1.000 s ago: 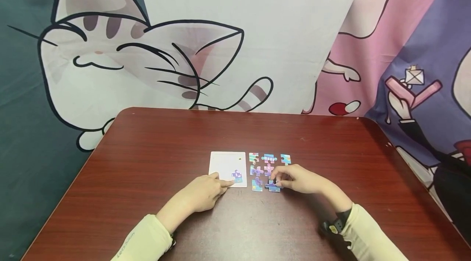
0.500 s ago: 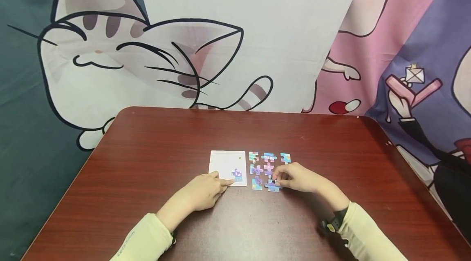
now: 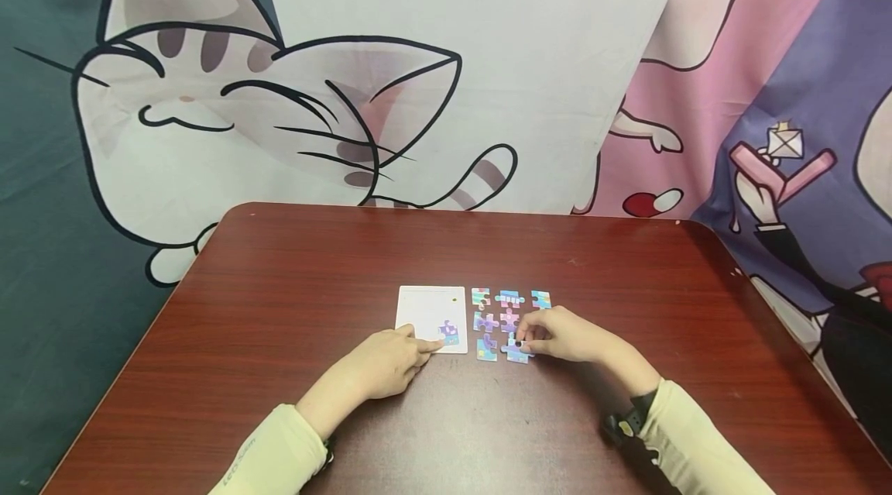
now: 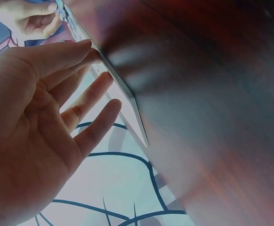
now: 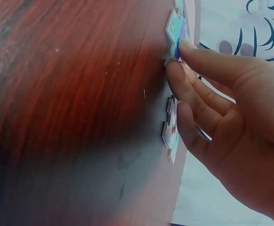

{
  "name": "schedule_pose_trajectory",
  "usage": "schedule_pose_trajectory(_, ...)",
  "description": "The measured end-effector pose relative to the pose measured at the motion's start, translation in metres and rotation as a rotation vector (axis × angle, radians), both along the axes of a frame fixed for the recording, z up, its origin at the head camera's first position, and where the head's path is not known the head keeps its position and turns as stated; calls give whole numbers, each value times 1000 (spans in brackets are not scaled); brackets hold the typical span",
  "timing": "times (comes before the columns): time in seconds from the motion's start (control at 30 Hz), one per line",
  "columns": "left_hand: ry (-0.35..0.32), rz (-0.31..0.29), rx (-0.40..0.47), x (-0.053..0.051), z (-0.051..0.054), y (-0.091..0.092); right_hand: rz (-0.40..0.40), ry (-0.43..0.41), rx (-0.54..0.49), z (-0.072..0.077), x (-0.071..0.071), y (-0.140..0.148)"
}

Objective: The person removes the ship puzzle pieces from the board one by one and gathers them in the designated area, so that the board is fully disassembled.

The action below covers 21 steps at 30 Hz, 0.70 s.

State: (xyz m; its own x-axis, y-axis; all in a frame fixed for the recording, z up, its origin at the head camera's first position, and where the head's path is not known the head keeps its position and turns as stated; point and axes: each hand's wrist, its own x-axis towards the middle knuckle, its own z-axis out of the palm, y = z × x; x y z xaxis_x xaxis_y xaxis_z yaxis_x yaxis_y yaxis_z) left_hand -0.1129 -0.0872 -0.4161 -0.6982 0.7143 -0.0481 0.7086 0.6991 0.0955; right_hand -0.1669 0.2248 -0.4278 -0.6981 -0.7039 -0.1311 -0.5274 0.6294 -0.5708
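My right hand (image 3: pixel 567 334) pinches a blue and purple jigsaw piece (image 3: pixel 516 355) at the near side of the loose pieces. The right wrist view has the thumb on the face of this piece (image 5: pixel 175 32) and the index fingertip at its edge. My left hand (image 3: pixel 386 363) rests on the near edge of a white puzzle board (image 3: pixel 418 303), index finger extended. In the left wrist view its fingers lie spread over the board (image 4: pixel 131 117). A small purple and blue joined patch (image 3: pixel 449 331) lies at the board's lower right, beside the left index fingertip.
Several loose jigsaw pieces lie in rows right of the board, such as a pink piece (image 3: pixel 509 321), a blue piece (image 3: pixel 540 299) and a yellow-blue piece (image 3: pixel 486 350). The brown table (image 3: pixel 446 433) ends at a cartoon-printed cloth (image 3: pixel 523 77).
The right hand has shifted very slightly and the pinched piece now looks lighter, as if tilted. The left hand and the board have stayed in place.
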Motion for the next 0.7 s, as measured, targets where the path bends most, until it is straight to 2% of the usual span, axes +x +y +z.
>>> schedule_pose_trajectory(0.1,-16,17,13,0,-1,0,2,-5,-4,0,-1,0)
schedule_pose_trajectory(0.7,-7,5,-18,-1,-2,-1,22,12,11,0,-3,-1)
